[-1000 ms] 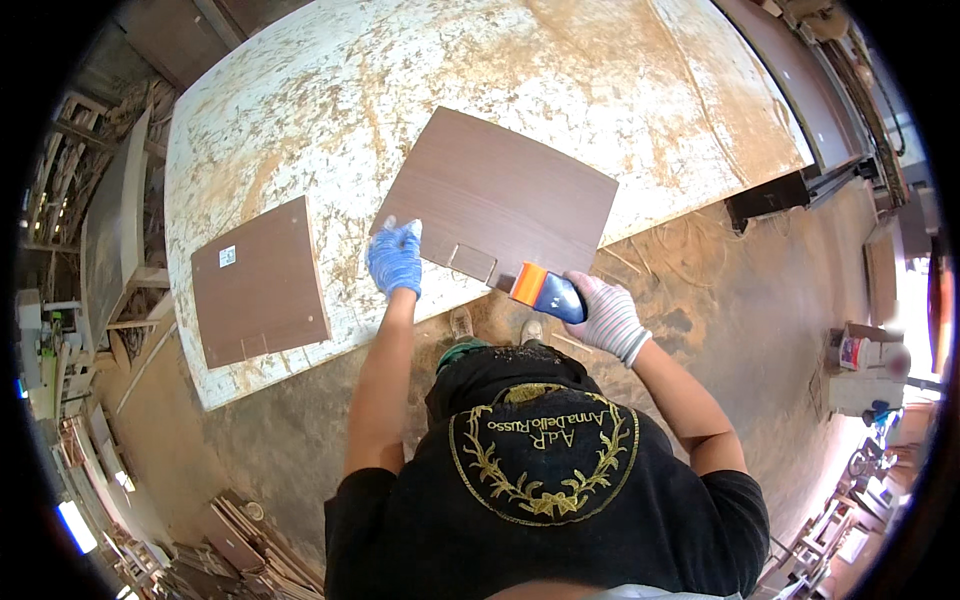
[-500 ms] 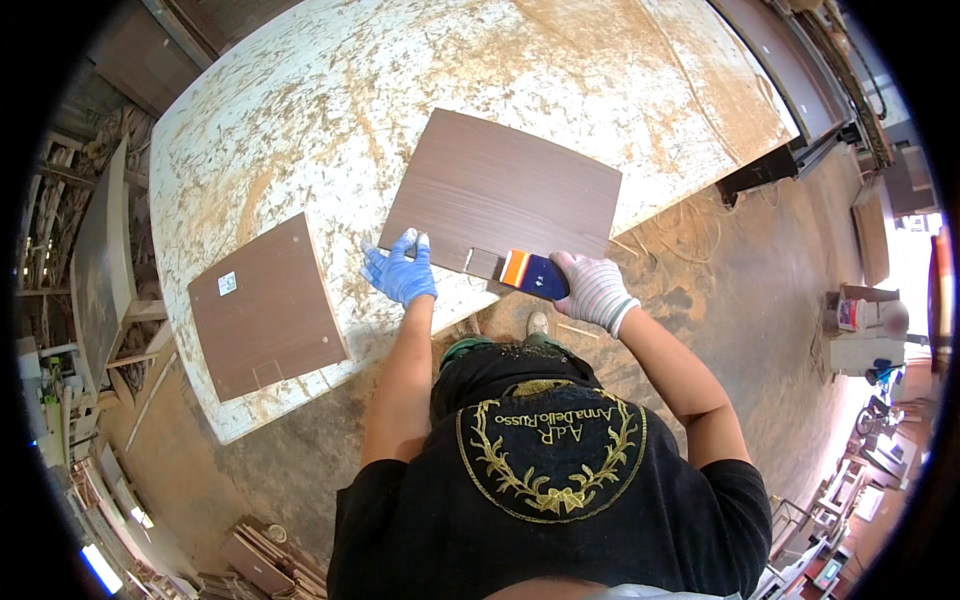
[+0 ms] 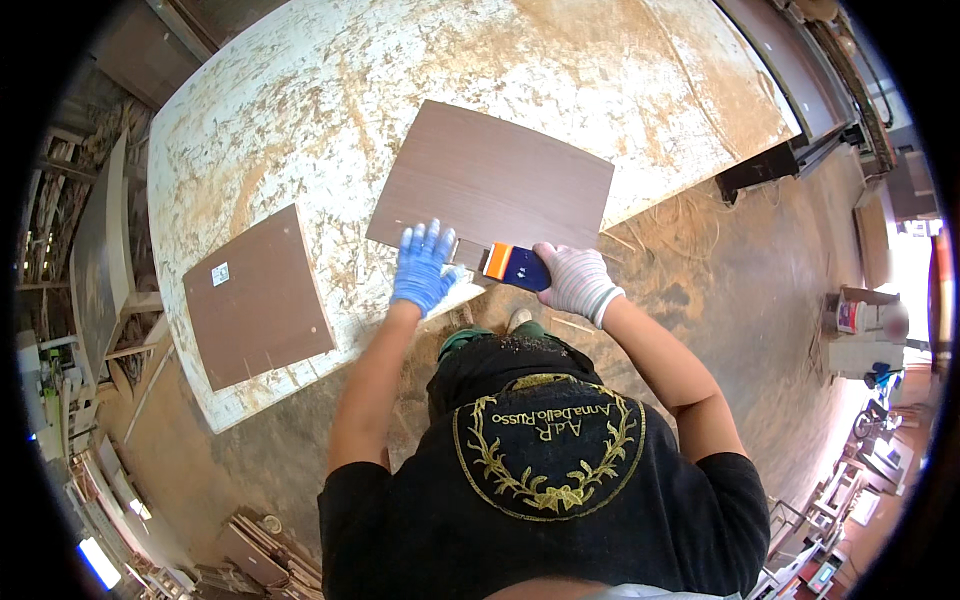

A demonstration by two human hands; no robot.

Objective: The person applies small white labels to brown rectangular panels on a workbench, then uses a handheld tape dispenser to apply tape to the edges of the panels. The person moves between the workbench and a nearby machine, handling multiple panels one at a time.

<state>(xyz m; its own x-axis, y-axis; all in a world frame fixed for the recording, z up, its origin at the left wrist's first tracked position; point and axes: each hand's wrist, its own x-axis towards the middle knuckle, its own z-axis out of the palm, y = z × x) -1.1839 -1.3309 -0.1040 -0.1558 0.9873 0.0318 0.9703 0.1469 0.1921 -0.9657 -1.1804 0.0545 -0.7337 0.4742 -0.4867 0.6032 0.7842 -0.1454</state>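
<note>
A brown wood-grain panel (image 3: 500,175) lies flat near the front edge of a worn white worktable (image 3: 370,60). My left hand (image 3: 425,268), in a blue glove, rests with its fingers stretched out over the panel's near left corner. My right hand (image 3: 580,280), in a pale striped glove, is closed around the end of a flat dark-blue tool (image 3: 523,268) with an orange and white band. The tool's banded end meets the panel's near edge, beside a small rectangular outline. Its exact kind I cannot make out.
A second brown panel (image 3: 258,300) with a white label (image 3: 220,274) lies on the table to the left. Sawdust and scratches cover the tabletop. Stacked boards (image 3: 265,555) stand at the lower left, and wood scraps fill racks along the left side.
The panel has shifted slightly to the left. My left hand has turned and lies flatter over its edge. My right hand and the tool have moved a little left and upward.
</note>
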